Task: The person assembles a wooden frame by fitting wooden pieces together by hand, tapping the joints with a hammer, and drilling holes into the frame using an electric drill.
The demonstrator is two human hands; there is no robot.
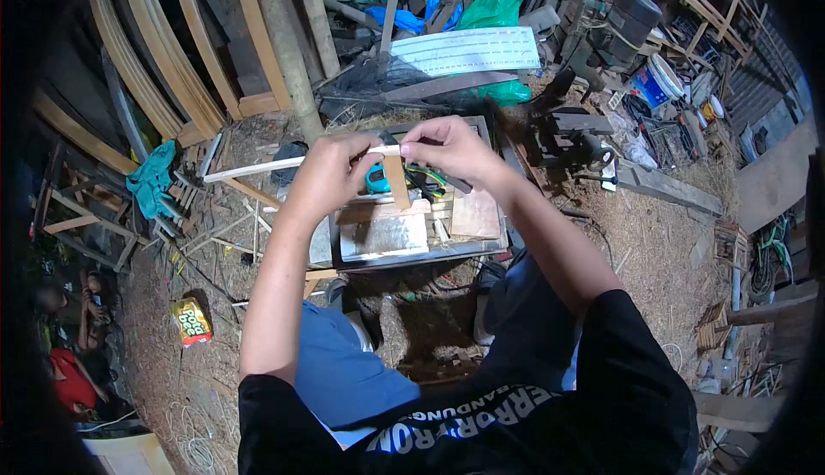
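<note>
Head view, left hand (330, 168), right hand (454, 153), both holding strip (256, 169)

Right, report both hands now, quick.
Left hand: closed, holding the thin wooden strip.
Right hand: fingertips at the strip's end, by the short wooden piece; whether they're closed on either cannot be told.

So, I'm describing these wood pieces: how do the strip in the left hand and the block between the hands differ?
The strip is much longer than the block. The strip looks narrower, the block broader. In the picture, the strip runs sideways past the left hand, while the block points downward. Both look like bare wood.
</note>
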